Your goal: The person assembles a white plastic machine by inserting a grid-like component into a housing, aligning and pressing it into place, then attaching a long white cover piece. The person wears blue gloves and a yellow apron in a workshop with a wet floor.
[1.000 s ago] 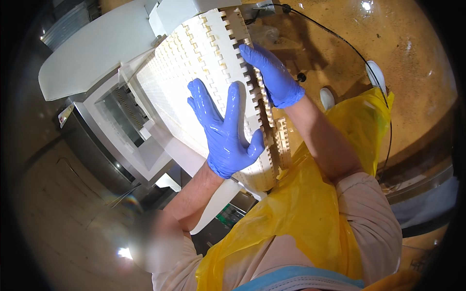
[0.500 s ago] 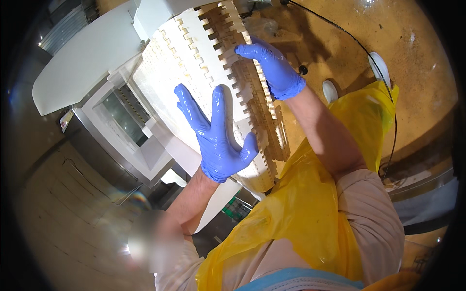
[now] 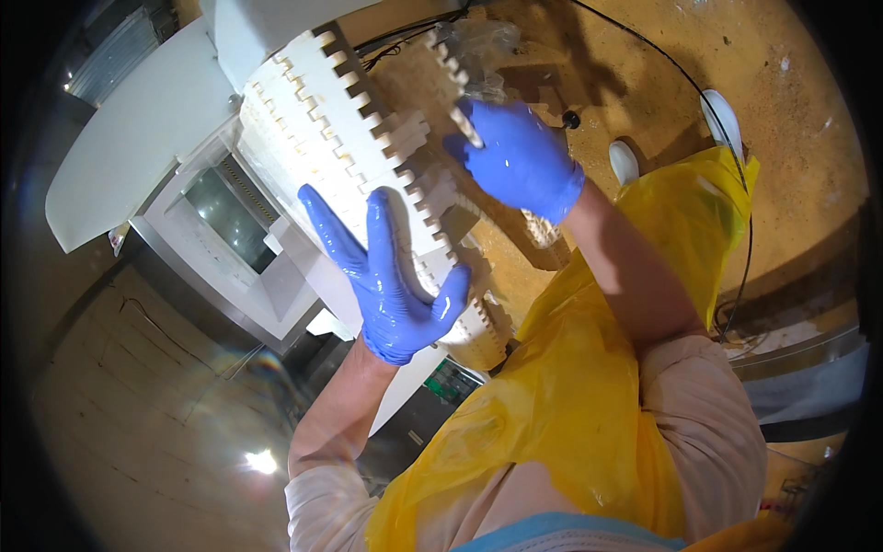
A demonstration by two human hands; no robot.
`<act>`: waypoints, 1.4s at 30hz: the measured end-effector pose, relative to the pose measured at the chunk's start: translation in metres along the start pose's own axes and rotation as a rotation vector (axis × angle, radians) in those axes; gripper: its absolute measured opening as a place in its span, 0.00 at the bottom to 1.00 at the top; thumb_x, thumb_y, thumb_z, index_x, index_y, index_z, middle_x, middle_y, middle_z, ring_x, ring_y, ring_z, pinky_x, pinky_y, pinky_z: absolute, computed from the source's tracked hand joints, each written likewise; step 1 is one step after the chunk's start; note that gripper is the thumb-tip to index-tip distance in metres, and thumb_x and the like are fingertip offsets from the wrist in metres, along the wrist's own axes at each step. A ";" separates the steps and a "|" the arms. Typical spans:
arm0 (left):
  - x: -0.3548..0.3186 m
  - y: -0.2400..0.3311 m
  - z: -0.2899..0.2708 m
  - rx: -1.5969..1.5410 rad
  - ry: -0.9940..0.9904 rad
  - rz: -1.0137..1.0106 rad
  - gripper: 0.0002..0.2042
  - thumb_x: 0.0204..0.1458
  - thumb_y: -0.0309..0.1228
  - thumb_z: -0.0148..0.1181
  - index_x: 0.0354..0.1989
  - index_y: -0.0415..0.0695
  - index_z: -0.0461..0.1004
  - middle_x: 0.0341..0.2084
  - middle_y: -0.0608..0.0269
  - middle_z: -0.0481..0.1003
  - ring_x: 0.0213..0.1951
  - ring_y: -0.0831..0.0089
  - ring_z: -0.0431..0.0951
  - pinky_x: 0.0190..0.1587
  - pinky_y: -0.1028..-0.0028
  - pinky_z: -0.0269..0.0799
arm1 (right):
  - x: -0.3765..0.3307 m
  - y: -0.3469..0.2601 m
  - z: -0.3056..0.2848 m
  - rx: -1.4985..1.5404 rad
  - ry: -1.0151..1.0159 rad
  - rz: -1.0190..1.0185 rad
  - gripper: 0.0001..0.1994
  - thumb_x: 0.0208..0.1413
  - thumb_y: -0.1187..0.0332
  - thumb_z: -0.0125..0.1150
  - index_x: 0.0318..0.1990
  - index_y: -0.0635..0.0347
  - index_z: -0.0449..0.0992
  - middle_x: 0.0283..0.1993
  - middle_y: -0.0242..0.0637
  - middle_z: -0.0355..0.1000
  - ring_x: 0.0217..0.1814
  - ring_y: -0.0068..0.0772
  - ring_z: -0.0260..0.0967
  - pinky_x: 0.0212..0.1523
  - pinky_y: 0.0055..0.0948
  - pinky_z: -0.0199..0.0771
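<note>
A white modular plastic conveyor belt (image 3: 359, 152) with toothed link edges curves over the machine's end. My left hand (image 3: 397, 299), in a wet blue glove, lies on it with fingers spread and thumb near the toothed edge. In a matching glove, my right hand (image 3: 520, 161) is closed on the edge of another toothed belt section (image 3: 411, 83), which is shaded and blurred. A gap separates that section from the white belt edge, with floor visible through its lower part. My right fingertips are partly hidden behind the section.
The machine's pale side panel (image 3: 129, 138) and framed opening (image 3: 230, 216) lie to the left. A black cable (image 3: 671, 69) crosses the tan floor (image 3: 782, 166) at right. Clear plastic film (image 3: 483, 55) lies beyond the belt. My yellow apron (image 3: 570, 359) hangs close to the belt.
The belt section in my right hand has come away from the white belt edge, opening a gap. My right hand has turned and closed round its edge. My left hand has shifted slightly left and nearer.
</note>
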State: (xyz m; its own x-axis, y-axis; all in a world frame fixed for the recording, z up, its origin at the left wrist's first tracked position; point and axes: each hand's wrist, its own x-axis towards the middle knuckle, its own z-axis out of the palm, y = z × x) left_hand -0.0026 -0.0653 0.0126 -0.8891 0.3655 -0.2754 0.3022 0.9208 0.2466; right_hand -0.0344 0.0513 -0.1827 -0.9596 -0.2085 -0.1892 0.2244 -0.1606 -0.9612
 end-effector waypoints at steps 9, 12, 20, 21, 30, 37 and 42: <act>0.002 0.000 -0.003 0.313 -0.088 0.067 0.54 0.56 0.52 0.67 0.81 0.36 0.40 0.80 0.34 0.28 0.81 0.44 0.26 0.78 0.48 0.26 | -0.012 0.072 -0.010 0.006 0.164 0.210 0.17 0.60 0.52 0.68 0.44 0.57 0.83 0.30 0.53 0.78 0.32 0.57 0.79 0.34 0.48 0.80; -0.003 -0.004 0.001 0.259 -0.066 0.035 0.55 0.56 0.54 0.67 0.81 0.36 0.39 0.80 0.36 0.28 0.81 0.47 0.26 0.79 0.49 0.27 | -0.008 0.113 -0.025 0.195 0.110 0.279 0.23 0.63 0.50 0.67 0.53 0.60 0.82 0.40 0.54 0.82 0.40 0.48 0.84 0.45 0.41 0.82; -0.014 0.000 -0.009 0.394 -0.098 -0.009 0.57 0.57 0.58 0.64 0.81 0.34 0.36 0.81 0.39 0.31 0.81 0.48 0.30 0.79 0.49 0.29 | 0.032 0.270 -0.044 -0.036 0.098 0.370 0.31 0.63 0.46 0.65 0.66 0.58 0.75 0.57 0.56 0.79 0.58 0.54 0.79 0.60 0.42 0.77; -0.015 0.000 -0.007 0.394 -0.086 -0.011 0.57 0.58 0.58 0.63 0.81 0.34 0.35 0.81 0.39 0.31 0.81 0.48 0.30 0.79 0.49 0.28 | 0.039 0.290 -0.041 -0.069 0.076 0.381 0.30 0.63 0.47 0.65 0.66 0.56 0.75 0.57 0.56 0.79 0.59 0.55 0.78 0.60 0.42 0.77; -0.039 0.008 -0.007 0.513 -0.163 -0.067 0.58 0.59 0.60 0.60 0.80 0.33 0.31 0.81 0.40 0.29 0.81 0.48 0.29 0.79 0.49 0.28 | 0.099 0.420 -0.048 -0.069 0.176 0.465 0.28 0.63 0.49 0.64 0.63 0.57 0.77 0.60 0.51 0.79 0.63 0.54 0.76 0.63 0.42 0.75; -0.050 0.026 -0.013 0.556 -0.239 -0.099 0.57 0.59 0.59 0.60 0.80 0.32 0.31 0.81 0.40 0.29 0.81 0.48 0.29 0.79 0.50 0.28 | 0.117 0.525 -0.027 -0.245 0.379 0.462 0.25 0.60 0.47 0.69 0.51 0.60 0.82 0.49 0.51 0.82 0.52 0.53 0.80 0.54 0.44 0.77; -0.048 0.031 -0.015 0.577 -0.269 -0.111 0.57 0.60 0.58 0.59 0.80 0.31 0.30 0.81 0.39 0.29 0.81 0.48 0.29 0.80 0.51 0.28 | 0.116 0.567 0.008 0.167 0.547 0.568 0.17 0.61 0.54 0.70 0.45 0.60 0.85 0.40 0.41 0.83 0.40 0.33 0.77 0.47 0.36 0.76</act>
State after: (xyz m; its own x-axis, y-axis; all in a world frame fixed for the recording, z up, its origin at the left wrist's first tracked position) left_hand 0.0440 -0.0566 0.0475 -0.8309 0.2166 -0.5126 0.4165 0.8529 -0.3148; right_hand -0.0175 -0.0722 -0.7481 -0.6287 0.1930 -0.7533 0.6843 -0.3227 -0.6539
